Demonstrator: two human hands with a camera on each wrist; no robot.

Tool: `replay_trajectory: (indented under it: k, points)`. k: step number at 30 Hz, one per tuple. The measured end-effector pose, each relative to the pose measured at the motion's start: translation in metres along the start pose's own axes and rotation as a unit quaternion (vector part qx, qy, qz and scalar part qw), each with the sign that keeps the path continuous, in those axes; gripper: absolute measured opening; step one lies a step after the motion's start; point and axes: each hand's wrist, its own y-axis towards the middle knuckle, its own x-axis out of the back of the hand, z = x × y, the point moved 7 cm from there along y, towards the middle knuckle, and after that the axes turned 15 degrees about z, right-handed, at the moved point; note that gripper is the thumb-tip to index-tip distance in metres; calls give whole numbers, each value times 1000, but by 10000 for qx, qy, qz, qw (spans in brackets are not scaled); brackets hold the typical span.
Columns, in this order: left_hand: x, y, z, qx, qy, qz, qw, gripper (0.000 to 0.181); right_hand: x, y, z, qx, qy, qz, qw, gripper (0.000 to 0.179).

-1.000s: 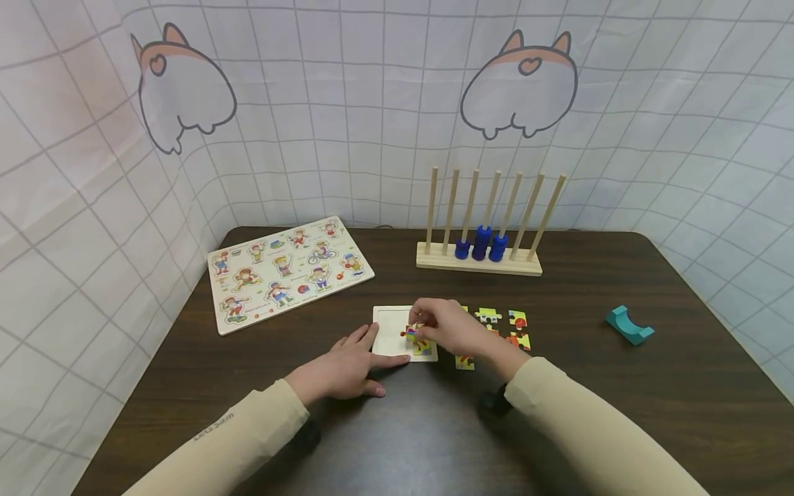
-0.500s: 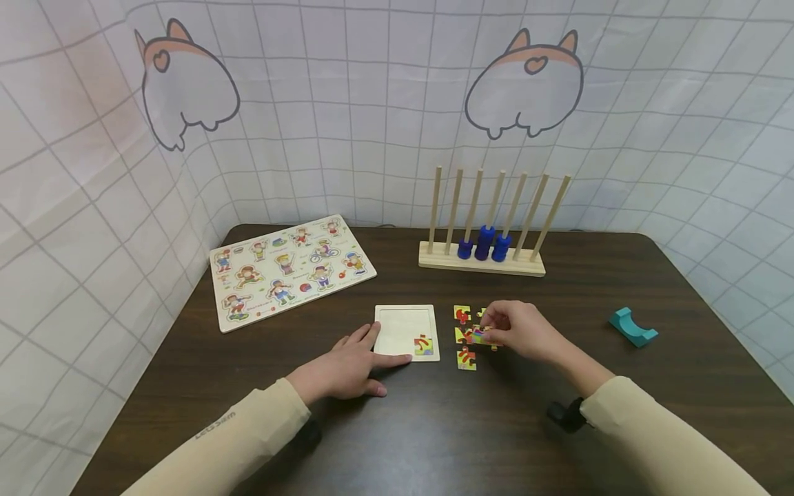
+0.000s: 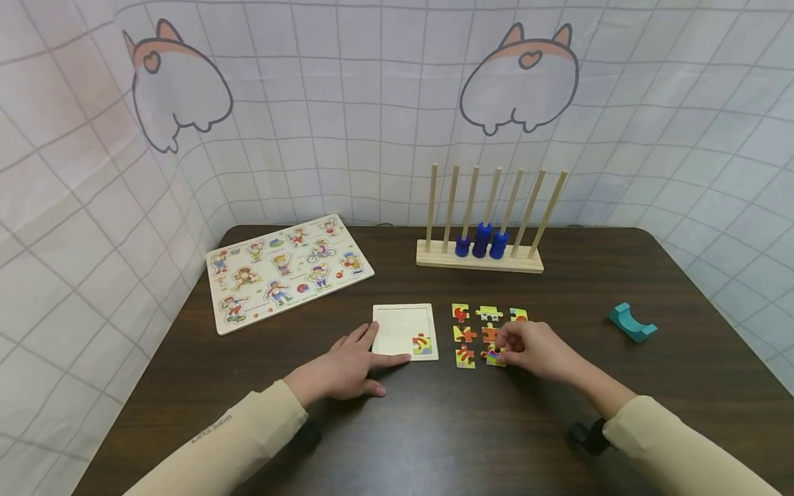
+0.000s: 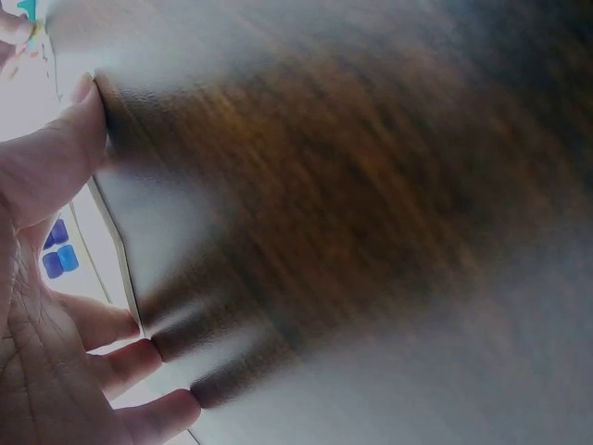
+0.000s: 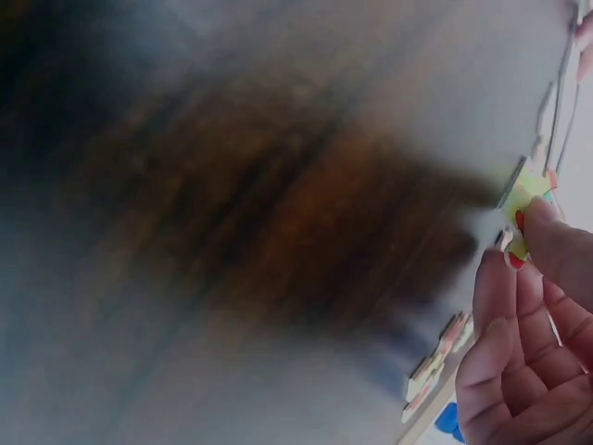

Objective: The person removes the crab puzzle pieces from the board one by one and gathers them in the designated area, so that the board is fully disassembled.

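My left hand [image 3: 347,366] lies with fingers spread at the lower left of a square wooden puzzle tray [image 3: 397,308], fingertips on its left and near edges. One jigsaw piece [image 3: 422,345], yellow and red, sits in the tray's near right corner. Over the loose pieces to the right, my right hand [image 3: 540,350] pinches a multicoloured jigsaw piece [image 3: 493,357] between thumb and fingers, low at the near row. In the right wrist view that piece [image 5: 524,190] shows yellow-green with red bits. Beside it lie other loose pieces [image 3: 464,357], partly hidden by the right hand farther right.
A wooden picture board [image 3: 291,272] with cartoon children lies at the back left. Behind the pieces stands a pegged wooden rack [image 3: 446,259] with blue beads [image 3: 482,241]. A teal arched block [image 3: 631,324] rests to the right. Curtains enclose the dark table [image 3: 397,441].
My right hand has carried the jigsaw piece from over the tray to the right, then down to the near row of loose pieces. The left hand stays in place.
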Motion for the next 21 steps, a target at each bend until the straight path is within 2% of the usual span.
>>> replay_trajectory:
  k: [5, 11, 21]
  points:
    - [0, 0, 0, 6, -40, 25, 10000, 62, -3, 0, 6, 172, -458, -76, 9988, 13]
    - [0, 0, 0, 22, -20, 31, 10000, 63, -6, 0, 9, 166, -778, -111, 9968, 10]
    - [0, 1, 0, 7, 30, -12, 10000, 63, -5, -3, 7, 202, -788, -86, 9967, 10]
